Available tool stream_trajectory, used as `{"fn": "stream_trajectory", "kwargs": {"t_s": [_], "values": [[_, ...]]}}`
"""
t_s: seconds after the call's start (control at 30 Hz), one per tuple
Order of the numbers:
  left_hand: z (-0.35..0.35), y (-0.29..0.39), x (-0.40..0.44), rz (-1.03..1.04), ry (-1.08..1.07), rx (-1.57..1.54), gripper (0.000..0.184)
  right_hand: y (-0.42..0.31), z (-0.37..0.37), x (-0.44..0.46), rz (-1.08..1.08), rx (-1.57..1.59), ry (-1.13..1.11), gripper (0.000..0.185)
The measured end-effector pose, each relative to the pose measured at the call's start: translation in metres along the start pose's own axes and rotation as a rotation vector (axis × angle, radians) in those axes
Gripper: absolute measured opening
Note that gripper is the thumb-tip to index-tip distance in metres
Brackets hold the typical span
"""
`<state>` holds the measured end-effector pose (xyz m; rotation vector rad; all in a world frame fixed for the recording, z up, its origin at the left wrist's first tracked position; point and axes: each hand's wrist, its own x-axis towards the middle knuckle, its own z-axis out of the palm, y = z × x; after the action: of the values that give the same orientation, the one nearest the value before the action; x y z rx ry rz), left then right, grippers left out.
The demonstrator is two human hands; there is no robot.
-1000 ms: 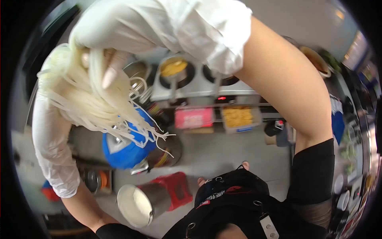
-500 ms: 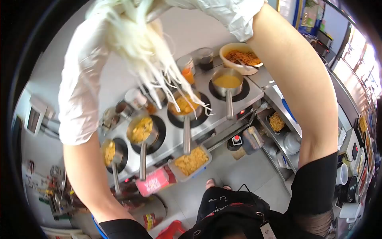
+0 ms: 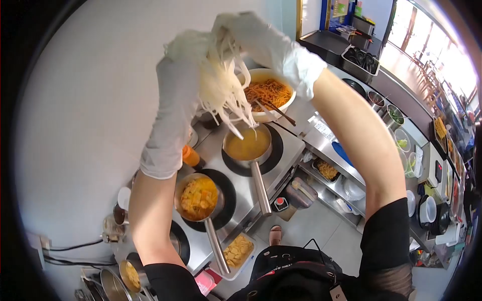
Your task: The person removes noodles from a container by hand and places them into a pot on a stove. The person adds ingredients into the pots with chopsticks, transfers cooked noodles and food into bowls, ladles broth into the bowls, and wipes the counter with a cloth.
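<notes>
A bundle of white rice noodles (image 3: 223, 93) hangs between my hands, its loose ends dangling. My left hand (image 3: 178, 70), in a whitish disposable glove, is closed around the bundle from the left. Gloved the same way, my right hand (image 3: 253, 37) grips strands at the top right. Below the noodle ends sits a steel saucepan (image 3: 261, 188) of yellow broth on a round black hob plate. From this angle I cannot tell whether the ends touch the broth. To its lower left, another saucepan (image 3: 217, 248) holds chunky yellow-orange food.
Behind the broth pan stands a large cream bowl (image 3: 287, 106) of orange-red shreds with utensils. An orange-capped bottle (image 3: 192, 156) is beside the pans. A tub of yellow pieces (image 3: 246, 273) lies below the stove edge. Containers line the right counter (image 3: 321, 133).
The view has shifted right along the stove. Both hands, with the noodles, have come lower in view and are now over the broth saucepan; earlier the noodles hung over the neighbouring saucepan.
</notes>
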<state>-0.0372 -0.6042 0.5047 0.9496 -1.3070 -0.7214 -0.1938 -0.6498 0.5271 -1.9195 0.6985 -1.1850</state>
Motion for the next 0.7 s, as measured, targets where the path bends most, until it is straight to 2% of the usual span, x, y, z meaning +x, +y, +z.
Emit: {"fn": "stream_trajectory", "kwargs": {"t_s": [0.07, 0.13, 0.17, 0.2, 0.23, 0.27, 0.3, 0.37, 0.4, 0.43, 0.47, 0.5, 0.53, 0.57, 0.6, 0.63, 0.67, 0.7], "values": [[0.012, -0.033, 0.003, 0.013, 0.079, -0.107, 0.020, 0.038, -0.002, 0.008, 0.083, 0.041, -0.081, 0.015], [0.015, -0.069, 0.001, -0.073, 0.061, -0.110, 0.020, 0.069, 0.000, 0.000, -0.113, -0.881, -0.155, 0.013], [0.017, -0.091, -0.001, -0.149, 0.049, -0.110, 0.019, 0.076, 0.007, -0.003, -0.090, -1.417, -0.327, 0.018], [0.014, -0.122, -0.004, -0.238, 0.018, -0.259, 0.020, 0.092, 0.020, -0.002, 0.074, -1.491, -0.399, 0.021], [0.011, -0.155, -0.009, -0.325, -0.011, -0.408, 0.022, 0.161, 0.025, -0.005, -0.201, -1.596, -0.283, 0.016], [0.013, -0.179, -0.017, -0.267, -0.027, -0.262, 0.023, 0.163, 0.033, -0.021, -0.236, -1.557, -0.260, 0.008], [0.015, -0.200, -0.027, -0.208, -0.045, -0.116, 0.024, 0.207, 0.046, -0.023, -0.157, -1.514, -0.251, 0.008], [0.016, -0.235, -0.044, -0.271, -0.146, -0.118, 0.022, 0.243, 0.065, -0.041, 0.022, -1.447, -0.436, 0.013], [0.017, -0.254, -0.051, -0.275, -0.153, -0.116, 0.022, 0.267, 0.075, -0.053, 0.146, -1.287, -0.334, 0.014], [0.020, -0.274, -0.058, -0.341, -0.131, -0.031, 0.023, 0.294, 0.084, -0.067, 0.133, -1.311, -0.379, 0.015], [0.023, -0.294, -0.063, -0.407, -0.111, 0.053, 0.024, 0.322, 0.097, -0.082, 0.277, -1.046, -0.168, 0.015], [0.023, -0.315, -0.067, -0.411, -0.125, 0.053, 0.024, 0.308, 0.096, -0.091, 0.392, -0.977, -0.231, 0.016], [0.021, -0.336, -0.067, -0.572, -0.189, 0.213, 0.027, 0.290, 0.093, -0.100, 0.506, -0.905, -0.288, 0.017], [0.021, -0.348, -0.068, -0.728, -0.257, 0.376, 0.030, 0.286, 0.092, -0.114, 0.564, -0.739, -0.157, 0.018], [0.021, -0.351, -0.071, -0.730, -0.285, 0.379, 0.030, 0.281, 0.093, -0.132, 0.618, -0.570, -0.021, 0.020], [0.022, -0.353, -0.074, -0.614, -0.439, 0.669, 0.033, 0.250, 0.085, -0.148, 0.603, -0.460, 0.006, 0.019], [0.022, -0.354, -0.075, -0.473, -0.587, 0.953, 0.036, 0.243, 0.081, -0.170, 0.526, -0.438, -0.024, 0.018], [0.021, -0.361, -0.074, -0.461, -0.619, 1.059, 0.033, 0.231, 0.071, -0.193, 0.414, -0.492, -0.197, 0.016]]}}
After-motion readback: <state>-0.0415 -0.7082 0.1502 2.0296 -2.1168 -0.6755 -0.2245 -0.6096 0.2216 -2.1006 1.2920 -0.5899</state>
